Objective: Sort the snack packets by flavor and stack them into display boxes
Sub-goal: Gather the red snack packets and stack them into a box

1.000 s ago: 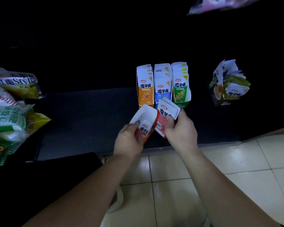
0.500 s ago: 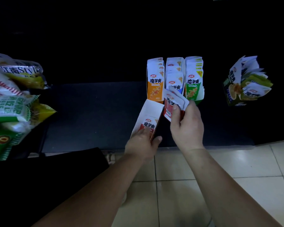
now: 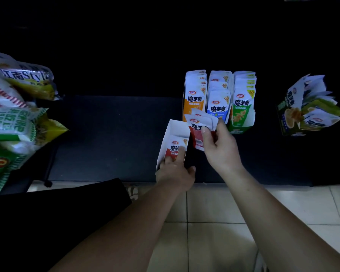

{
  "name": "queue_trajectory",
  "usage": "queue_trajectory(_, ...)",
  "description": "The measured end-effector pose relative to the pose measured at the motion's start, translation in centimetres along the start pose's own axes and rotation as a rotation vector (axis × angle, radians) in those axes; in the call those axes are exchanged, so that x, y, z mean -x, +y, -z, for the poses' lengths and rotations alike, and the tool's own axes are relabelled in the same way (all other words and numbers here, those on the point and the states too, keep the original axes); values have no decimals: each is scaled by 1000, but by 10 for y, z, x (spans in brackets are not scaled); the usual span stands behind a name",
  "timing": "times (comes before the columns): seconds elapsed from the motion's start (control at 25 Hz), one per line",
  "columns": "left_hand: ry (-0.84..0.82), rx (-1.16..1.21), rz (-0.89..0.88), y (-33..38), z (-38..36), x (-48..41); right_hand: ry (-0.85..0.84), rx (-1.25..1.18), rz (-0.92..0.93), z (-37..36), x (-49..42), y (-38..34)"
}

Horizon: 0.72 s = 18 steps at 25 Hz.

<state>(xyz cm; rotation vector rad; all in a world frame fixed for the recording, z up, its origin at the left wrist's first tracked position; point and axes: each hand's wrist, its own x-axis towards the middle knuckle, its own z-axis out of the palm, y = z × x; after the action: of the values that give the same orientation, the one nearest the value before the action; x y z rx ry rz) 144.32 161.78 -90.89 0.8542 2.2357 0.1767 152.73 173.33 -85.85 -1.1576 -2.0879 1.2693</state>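
The red flavour is being boxed. The red box (image 3: 172,132) is being steadied on the dark shelf (image 3: 116,134) by the left hand (image 3: 175,171), whose fingers are curled round its near end with the thumb against its right side. A small sheaf of red packets (image 3: 195,127) is being pinched between the thumb and curled fingers of the right hand (image 3: 221,149), just beside the box's open top and in front of the blue box (image 3: 218,107). One red packet is already being kept inside. By judgement, the next move is calling for the sheaf to be squared and slid into the opening while the box is being held firm against tipping. Five boxes are being counted: the orange box (image 3: 194,99), the blue box and the green box (image 3: 242,110) touching in a row, the red one in hand, and a leaning box (image 3: 289,108) well apart at the right. At least two held packets are being made out; the exact number cannot be told. Several snack bags (image 3: 14,118) are being left piled at the far left.
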Motion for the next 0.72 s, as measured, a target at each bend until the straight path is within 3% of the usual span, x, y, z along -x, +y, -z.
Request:
queue_trajectory(0.12, 4, 44, 39, 3, 4, -4, -4, -67, -27, -5, 5, 7)
queue_trajectory(0.36, -4, -19, 43, 5, 3, -8, 54, 20, 102, -2, -1, -3)
queue_trajectory(0.52, -8, 53, 68, 9, 6, -5, 11, -110, 14, 3, -5, 1)
queue_trajectory(0.72, -22, 121, 111, 11, 9, -12, -1, -93, -6, 4, -2, 6)
